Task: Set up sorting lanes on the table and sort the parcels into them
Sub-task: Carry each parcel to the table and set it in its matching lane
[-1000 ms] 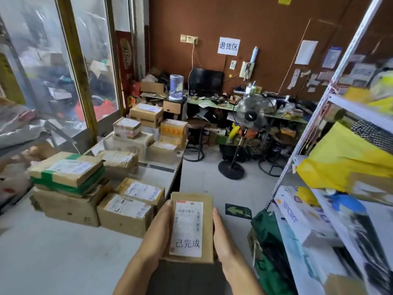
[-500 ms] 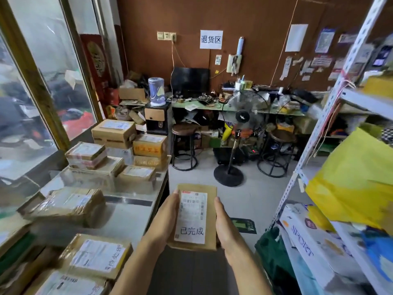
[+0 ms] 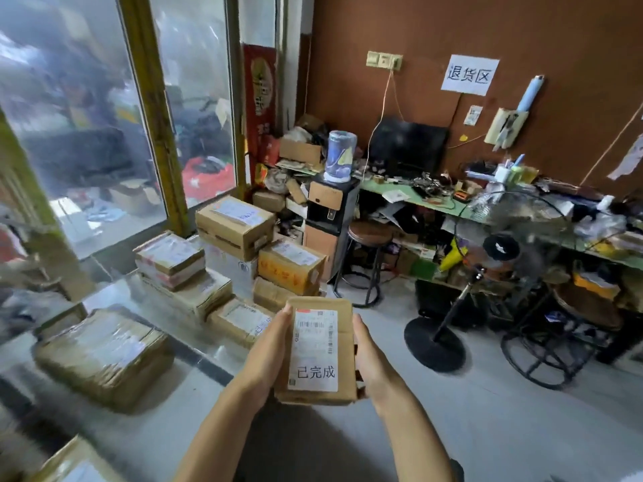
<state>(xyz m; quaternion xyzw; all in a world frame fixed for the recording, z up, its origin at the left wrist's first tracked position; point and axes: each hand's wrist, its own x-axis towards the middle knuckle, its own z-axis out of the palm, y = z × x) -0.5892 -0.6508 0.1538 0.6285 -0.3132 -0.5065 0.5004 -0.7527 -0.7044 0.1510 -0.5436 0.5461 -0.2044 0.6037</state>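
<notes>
Small cardboard parcel [image 3: 318,349] held beyond the worktop [image 3: 195,384] edge, left hand [image 3: 269,356] and right hand [image 3: 368,360] fingers clamped on long sides; judged light, stiff, best gripped there.

a pale table [image 3: 167,394] along the window carries taped cardboard parcels: a flat wrapped box [image 3: 101,356] near the front, a low box [image 3: 240,320] by the edge, and stacked cartons [image 3: 208,259] crowded together at its far end.
</notes>
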